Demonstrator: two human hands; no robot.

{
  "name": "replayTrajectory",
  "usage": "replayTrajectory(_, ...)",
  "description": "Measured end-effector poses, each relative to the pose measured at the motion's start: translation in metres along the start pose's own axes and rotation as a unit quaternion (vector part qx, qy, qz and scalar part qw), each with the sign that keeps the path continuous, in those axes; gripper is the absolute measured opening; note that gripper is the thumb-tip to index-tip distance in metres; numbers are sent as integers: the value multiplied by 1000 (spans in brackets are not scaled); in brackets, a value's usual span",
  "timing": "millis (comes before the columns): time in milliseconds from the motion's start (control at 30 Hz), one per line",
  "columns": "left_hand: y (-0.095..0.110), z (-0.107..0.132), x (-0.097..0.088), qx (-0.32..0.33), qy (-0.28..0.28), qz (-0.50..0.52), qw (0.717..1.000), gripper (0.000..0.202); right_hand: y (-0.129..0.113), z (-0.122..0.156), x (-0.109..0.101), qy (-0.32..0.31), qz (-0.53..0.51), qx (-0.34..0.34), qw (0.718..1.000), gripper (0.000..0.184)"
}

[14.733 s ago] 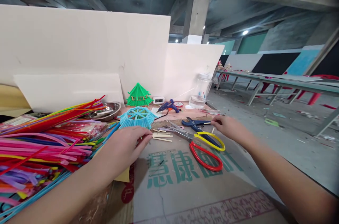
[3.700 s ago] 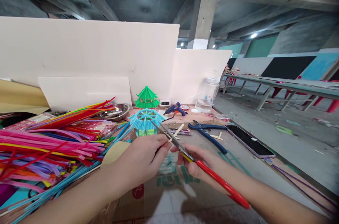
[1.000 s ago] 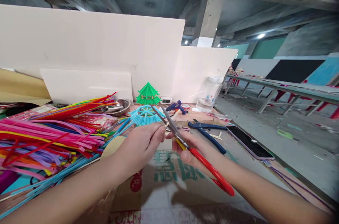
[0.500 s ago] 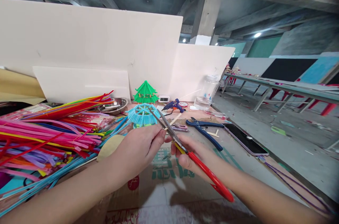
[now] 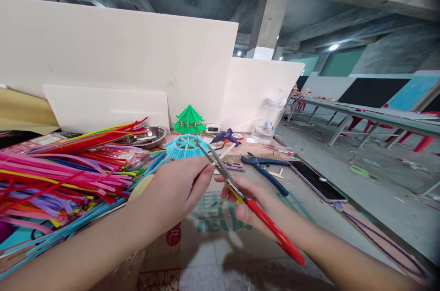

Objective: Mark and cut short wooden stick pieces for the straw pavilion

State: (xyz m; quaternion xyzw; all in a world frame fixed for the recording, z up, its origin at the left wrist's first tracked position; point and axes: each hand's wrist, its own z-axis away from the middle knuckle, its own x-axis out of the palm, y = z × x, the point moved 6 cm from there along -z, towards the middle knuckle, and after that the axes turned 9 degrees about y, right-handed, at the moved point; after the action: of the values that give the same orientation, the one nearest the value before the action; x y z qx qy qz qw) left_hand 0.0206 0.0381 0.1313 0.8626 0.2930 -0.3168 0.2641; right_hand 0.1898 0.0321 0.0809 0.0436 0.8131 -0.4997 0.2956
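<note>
My right hand [image 5: 255, 204] grips red-and-yellow-handled scissors [image 5: 271, 229]; their steel blades point up and away toward a light blue pipe-cleaner roof model [image 5: 185, 146]. My left hand [image 5: 178, 190] is closed in a pinch on a thin wooden stick [image 5: 225, 152] that crosses the blades. Both hands hover just above a cardboard sheet [image 5: 220, 254] printed with green characters.
A big heap of coloured pipe cleaners [image 5: 58, 176] fills the left. Behind stand a green pagoda model [image 5: 189, 120], a metal bowl [image 5: 149, 136], a blue glue gun [image 5: 225, 136] and a clear jar [image 5: 268, 121]. Blue pliers [image 5: 264, 169] and a phone [image 5: 318, 181] lie right.
The hands and scissors have stayed nearly in place over the last second, with the blades shifting slightly around the stick. Long before, the scissors lay on the cardboard.
</note>
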Motion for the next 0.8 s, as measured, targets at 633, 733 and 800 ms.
replayTrajectory(633, 9, 9, 15, 101, 14, -90, 991, 27, -5, -3, 4, -2, 24, 3, 1000, 50)
replayTrajectory(733, 10, 11, 18, 103, 4, -105, 989, 27, -4, -5, 4, 5, 37, -7, 999, 48)
replayTrajectory(800, 10, 11, 20, 100, -1, -111, 989, 28, 0, -5, 4, 9, 44, -2, 999, 46)
